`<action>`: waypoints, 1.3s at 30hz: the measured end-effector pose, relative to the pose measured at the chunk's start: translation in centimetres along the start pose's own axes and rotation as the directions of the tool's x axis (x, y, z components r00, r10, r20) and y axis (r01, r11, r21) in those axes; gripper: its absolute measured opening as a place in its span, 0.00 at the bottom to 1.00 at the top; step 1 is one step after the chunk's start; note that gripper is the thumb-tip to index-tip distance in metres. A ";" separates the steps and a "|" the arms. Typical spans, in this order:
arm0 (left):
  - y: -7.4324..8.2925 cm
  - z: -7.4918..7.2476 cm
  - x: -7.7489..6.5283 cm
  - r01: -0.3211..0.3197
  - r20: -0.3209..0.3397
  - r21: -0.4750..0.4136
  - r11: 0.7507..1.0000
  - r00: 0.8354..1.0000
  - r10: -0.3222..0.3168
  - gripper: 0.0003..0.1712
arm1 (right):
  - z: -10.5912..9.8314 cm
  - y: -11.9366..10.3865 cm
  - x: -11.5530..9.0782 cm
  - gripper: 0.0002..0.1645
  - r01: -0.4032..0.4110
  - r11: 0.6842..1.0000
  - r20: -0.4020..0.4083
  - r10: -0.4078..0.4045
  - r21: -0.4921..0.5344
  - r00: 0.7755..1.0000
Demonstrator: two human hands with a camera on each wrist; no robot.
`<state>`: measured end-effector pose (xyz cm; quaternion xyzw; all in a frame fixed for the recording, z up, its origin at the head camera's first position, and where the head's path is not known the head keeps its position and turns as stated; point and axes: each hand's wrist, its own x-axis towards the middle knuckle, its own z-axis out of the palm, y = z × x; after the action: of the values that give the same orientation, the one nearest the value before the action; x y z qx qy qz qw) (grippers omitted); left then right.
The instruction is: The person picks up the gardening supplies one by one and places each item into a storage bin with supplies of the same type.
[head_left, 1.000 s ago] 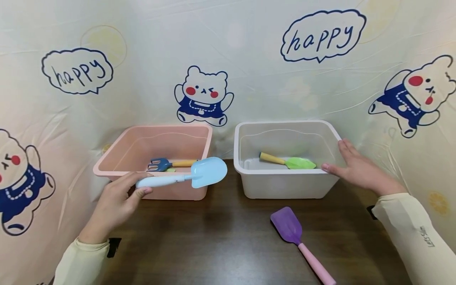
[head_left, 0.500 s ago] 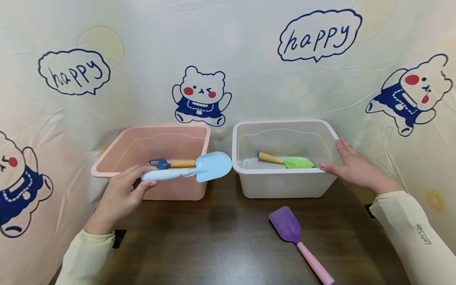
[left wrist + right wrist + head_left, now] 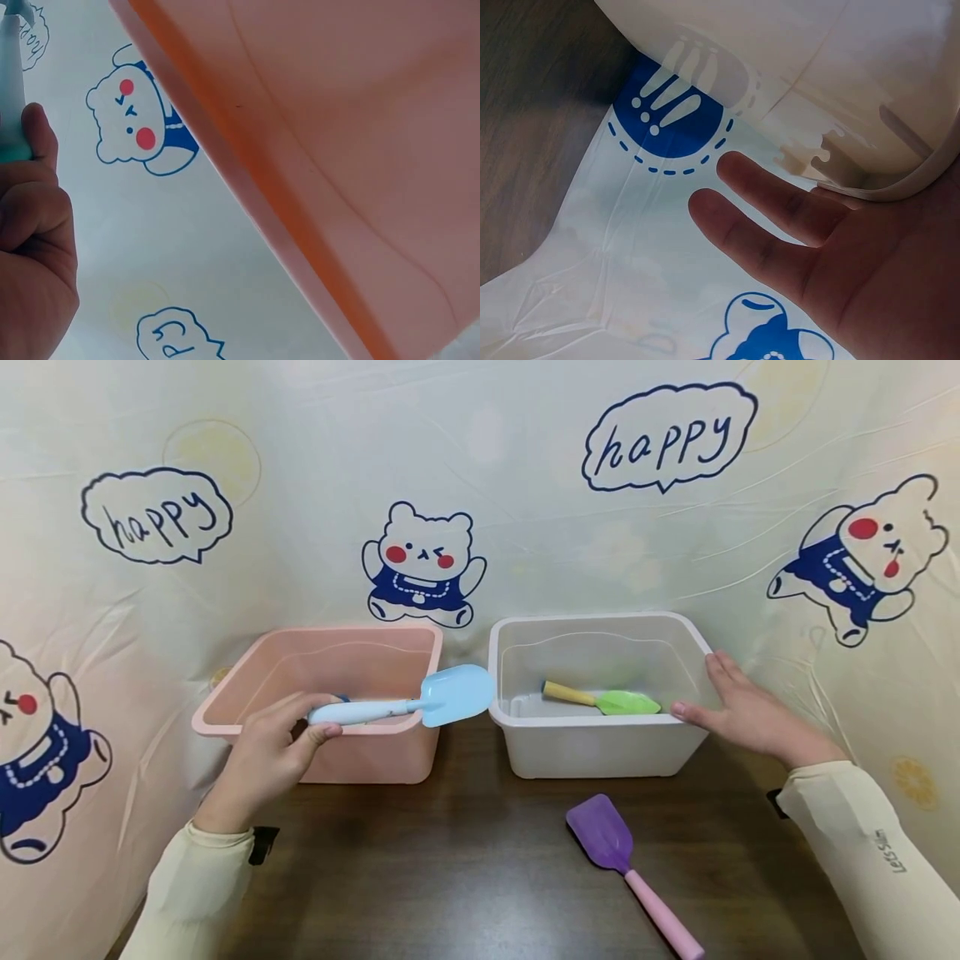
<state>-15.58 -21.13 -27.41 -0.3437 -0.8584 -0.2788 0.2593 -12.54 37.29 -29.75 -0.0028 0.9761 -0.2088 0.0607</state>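
Observation:
My left hand [image 3: 273, 756] grips the white-blue handle of a light blue hand trowel [image 3: 457, 695] over the front rim of the pink bin [image 3: 367, 760]. The blade points right, toward the grey-white bin [image 3: 592, 752], and its tip overlaps that bin's left rim in the head view. Straight fingers of my right hand [image 3: 750, 714] rest against the grey-white bin's right rim; the right wrist view shows the fingers [image 3: 757, 240] extended along its outside. Inside this bin lies a green trowel [image 3: 628, 702] with a yellow handle. A sliver of something blue shows in the pink bin, mostly hidden.
A purple shovel [image 3: 602, 831] with a pink handle lies on the dark wooden table [image 3: 405, 877], in front of the grey-white bin. Behind both bins hangs a pale cloth [image 3: 540, 543] printed with bears. A narrow gap separates the bins.
My left hand has carried the light blue trowel right and slightly up, and it now covers the blue fork seen earlier in the pink bin. My right hand stays on the bin's rim.

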 end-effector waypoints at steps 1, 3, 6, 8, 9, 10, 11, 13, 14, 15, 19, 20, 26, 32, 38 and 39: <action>0.0 0.0 0.1 0.005 0.007 0.002 1.000 1.000 -0.005 0.22 | 0.0 0.0 0.0 0.71 -0.002 1.000 0.000 0.002 -0.001 1.000; 0.2 0.1 0.5 0.017 0.018 0.006 1.000 1.000 -0.017 0.21 | 0.0 0.0 0.0 0.72 -0.004 1.000 0.001 0.004 -0.003 1.000; 0.3 0.4 1.0 0.033 0.028 0.011 0.999 0.999 -0.034 0.19 | 0.0 0.0 0.0 0.71 -0.004 1.000 0.001 0.004 -0.004 1.000; 0.5 0.6 1.4 0.035 0.029 0.008 0.999 0.999 -0.035 0.18 | 0.0 0.0 -0.1 0.71 0.001 1.000 0.000 -0.001 -0.002 1.000; 0.5 0.6 1.5 0.033 0.029 0.003 0.999 0.999 -0.033 0.18 | 0.0 0.0 -0.1 0.71 0.003 1.000 -0.001 -0.003 -0.001 1.000; 0.6 0.7 1.7 0.031 0.030 0.001 1.000 0.999 -0.031 0.18 | 0.0 0.0 -0.1 0.71 0.003 1.000 0.000 -0.003 0.000 1.000; 0.7 0.8 1.8 0.030 0.033 -0.002 1.000 0.999 -0.030 0.18 | 0.0 0.0 -0.1 0.71 0.004 1.000 0.001 -0.004 0.001 1.000; 0.8 0.9 2.1 0.029 0.039 -0.008 1.000 0.999 -0.029 0.17 | 0.0 0.0 -0.1 0.71 0.005 1.000 0.001 -0.005 0.002 1.000; 0.8 1.0 2.2 0.032 0.042 -0.010 0.999 0.999 -0.031 0.17 | 0.0 0.0 -0.1 0.71 0.004 1.000 0.001 -0.004 0.001 1.000; 0.8 1.0 2.3 0.034 0.044 -0.010 0.999 0.998 -0.033 0.17 | 0.0 0.0 -0.1 0.71 0.002 1.000 0.001 -0.002 0.000 1.000; 1.0 1.2 2.7 0.044 0.052 -0.009 0.999 0.998 -0.044 0.15 | 0.1 -0.1 0.0 0.71 -0.005 1.000 0.000 0.005 0.000 1.000; 1.0 1.2 2.8 0.045 0.053 -0.008 0.999 0.998 -0.044 0.15 | 0.1 -0.1 0.0 0.71 -0.005 1.000 0.000 0.005 0.000 1.000; 1.1 1.4 3.4 0.060 0.070 -0.010 0.998 0.996 -0.059 0.15 | 0.1 -0.1 -0.1 0.71 0.001 1.000 -0.004 -0.001 -0.007 1.000; 1.4 1.8 4.3 0.071 0.085 -0.033 0.997 0.994 -0.068 0.14 | 0.0 -0.1 -0.1 0.71 -0.002 1.000 -0.003 0.002 -0.004 1.000; 2.0 2.5 5.7 0.110 0.146 -0.050 0.993 0.984 -0.102 0.11 | 0.0 -0.1 0.0 0.71 0.005 1.000 -0.002 -0.005 0.001 1.000; 2.1 2.6 5.8 0.111 0.152 -0.052 0.992 0.983 -0.102 0.11 | 0.0 -0.1 0.0 0.71 0.007 1.000 -0.001 -0.007 0.002 1.000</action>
<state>-18.38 -15.56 -24.89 -0.3247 -0.8837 -0.2918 0.1686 -12.53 37.21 -29.67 -0.0062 0.9759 -0.2100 0.0592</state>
